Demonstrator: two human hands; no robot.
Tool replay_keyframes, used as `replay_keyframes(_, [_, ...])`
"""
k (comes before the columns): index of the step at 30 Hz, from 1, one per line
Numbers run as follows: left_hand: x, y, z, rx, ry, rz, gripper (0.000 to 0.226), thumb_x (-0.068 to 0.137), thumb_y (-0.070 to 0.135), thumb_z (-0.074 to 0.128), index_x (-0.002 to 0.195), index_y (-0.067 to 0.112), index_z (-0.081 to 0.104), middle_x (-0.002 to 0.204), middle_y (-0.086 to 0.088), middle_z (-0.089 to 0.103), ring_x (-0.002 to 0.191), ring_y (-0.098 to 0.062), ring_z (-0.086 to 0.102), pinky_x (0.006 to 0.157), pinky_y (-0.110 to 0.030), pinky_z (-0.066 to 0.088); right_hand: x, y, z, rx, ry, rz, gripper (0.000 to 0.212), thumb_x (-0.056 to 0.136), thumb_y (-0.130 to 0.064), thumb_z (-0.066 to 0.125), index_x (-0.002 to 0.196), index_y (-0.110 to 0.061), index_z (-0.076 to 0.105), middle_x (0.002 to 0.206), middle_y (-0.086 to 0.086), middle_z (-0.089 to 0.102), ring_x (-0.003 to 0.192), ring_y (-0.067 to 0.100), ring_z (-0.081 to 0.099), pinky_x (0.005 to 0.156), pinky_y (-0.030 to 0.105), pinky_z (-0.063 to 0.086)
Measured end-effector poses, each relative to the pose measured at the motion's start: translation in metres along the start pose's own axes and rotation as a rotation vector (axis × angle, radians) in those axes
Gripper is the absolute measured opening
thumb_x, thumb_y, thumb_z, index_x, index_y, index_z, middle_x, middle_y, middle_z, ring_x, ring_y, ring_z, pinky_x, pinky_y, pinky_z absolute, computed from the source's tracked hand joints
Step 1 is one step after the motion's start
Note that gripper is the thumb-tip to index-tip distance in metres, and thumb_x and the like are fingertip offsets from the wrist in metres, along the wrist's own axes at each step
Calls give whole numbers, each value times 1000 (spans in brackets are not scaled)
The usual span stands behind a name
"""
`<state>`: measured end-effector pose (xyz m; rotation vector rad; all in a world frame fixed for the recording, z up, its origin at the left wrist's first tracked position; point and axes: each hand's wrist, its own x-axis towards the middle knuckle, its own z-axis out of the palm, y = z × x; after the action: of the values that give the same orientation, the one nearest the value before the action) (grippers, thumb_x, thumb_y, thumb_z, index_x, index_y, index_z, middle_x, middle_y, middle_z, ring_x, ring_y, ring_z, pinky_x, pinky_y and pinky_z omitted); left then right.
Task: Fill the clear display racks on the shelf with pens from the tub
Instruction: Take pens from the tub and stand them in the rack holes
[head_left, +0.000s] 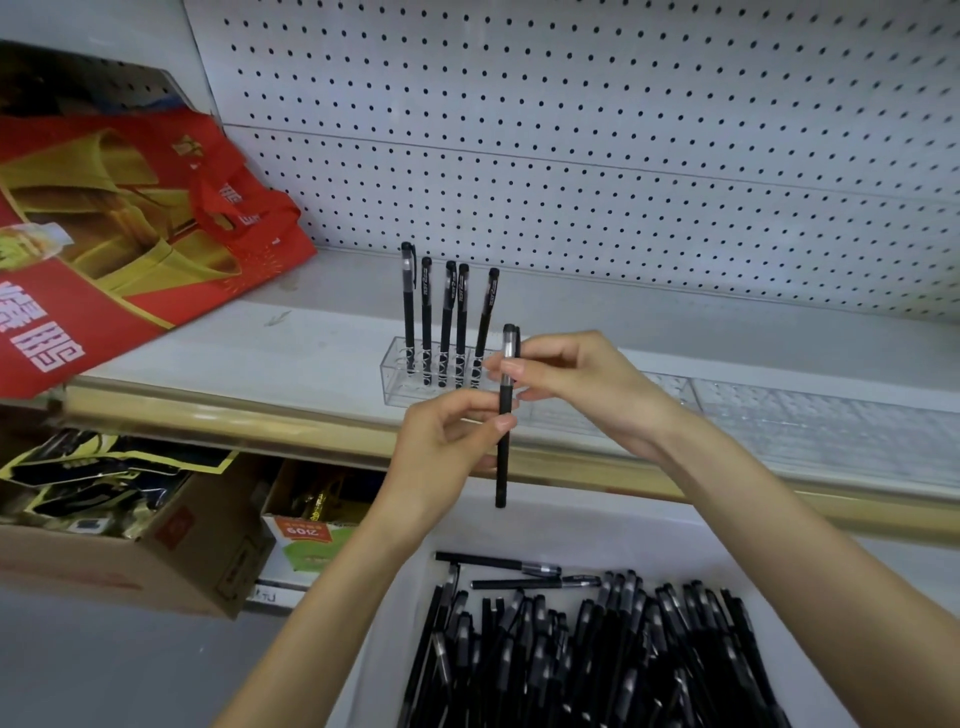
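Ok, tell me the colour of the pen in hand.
The pen is black, greyish-clear near its top; head view.

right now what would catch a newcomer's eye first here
A black pen is held upright at centre, pinched by the left hand and the right hand. Behind it, five pens stand in the left end of a clear rack on the shelf. Below, a white tub holds a heap of loose pens, and a red bag lies at far left.
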<state>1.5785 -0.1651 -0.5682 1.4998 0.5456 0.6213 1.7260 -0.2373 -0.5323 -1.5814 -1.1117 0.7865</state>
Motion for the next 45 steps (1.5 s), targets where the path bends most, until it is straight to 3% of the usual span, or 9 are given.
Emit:
replay_keyframes(5, [-1, 8, 0, -93, -47, -27, 14, 85, 4, 64, 92, 15, 71, 85, -1, 75, 81, -10, 71, 68, -20, 55, -2, -4, -14, 133, -54, 1, 16, 72, -25, 68, 85, -20, 75, 94, -4, 74, 99, 8, 65, 93, 28, 50])
replay_keyframes(9, [9, 5, -9, -47, 9, 23, 13, 87, 10, 64, 96, 18, 71, 96, -3, 73, 94, -18, 69, 83, -29, 57, 3, -10, -20, 179, 68, -29, 19, 66, -26, 71, 79, -12, 69, 80, 1, 73, 79, 13, 68, 77, 26, 53])
replay_keyframes(12, [18, -5, -20, 245, 79, 200, 17, 93, 26, 57, 104, 23, 69, 105, 9, 69, 102, 0, 61, 89, -14, 45, 17, -21, -27, 115, 270, -103, 19, 74, -24, 74, 74, -10, 60, 72, 3, 73, 62, 14, 67, 58, 23, 52])
replay_keyframes(15, [22, -15, -33, 622, 54, 350, 35, 98, 44, 42, 119, 25, 63, 120, 14, 61, 112, 8, 49, 93, -1, 30, 36, -27, -30, 39, 432, -227, 24, 77, -17, 77, 68, -14, 55, 60, 0, 70, 61, 20, 70, 52, 24, 52])
replay_keyframes(17, [24, -20, -40, 879, -5, 432, 48, 98, 48, 30, 130, 24, 56, 133, 11, 53, 125, 2, 40, 104, -7, 21, 46, -27, -31, 7, 485, -281, 26, 74, -18, 79, 66, -16, 55, 58, 0, 69, 64, 23, 71, 57, 30, 54])
replay_keyframes(19, [26, -24, -42, 1082, -68, 482, 56, 97, 51, 21, 138, 23, 48, 144, 6, 45, 135, -6, 33, 114, -23, 17, 55, -26, -30, -27, 498, -305, 26, 72, -20, 81, 67, -17, 56, 61, 4, 70, 62, 21, 70, 63, 34, 56])
replay_keyframes(22, [28, -28, -38, 1254, -131, 483, 62, 97, 54, 15, 143, 22, 42, 150, 1, 39, 141, -14, 29, 119, -37, 17, 66, -20, -26, -94, 488, -308, 27, 69, -23, 83, 67, -18, 57, 59, -1, 69, 59, 16, 68, 70, 39, 57])
replay_keyframes(32, [32, -28, -35, 1312, -151, 478, 59, 97, 51, 23, 138, 18, 48, 143, -3, 48, 134, -19, 41, 115, -40, 25, 70, 17, -17, -241, 361, -230, 31, 62, -42, 84, 64, -30, 56, 65, 2, 70, 68, 22, 71, 73, 43, 57])
replay_keyframes(45, [31, -27, -37, 1261, -180, 475, 63, 95, 56, 20, 143, 20, 40, 150, -2, 39, 140, -17, 30, 118, -37, 16, 77, 17, -20, -328, 279, -156, 29, 71, -33, 81, 68, -22, 54, 63, -5, 70, 65, 9, 70, 76, 29, 54])
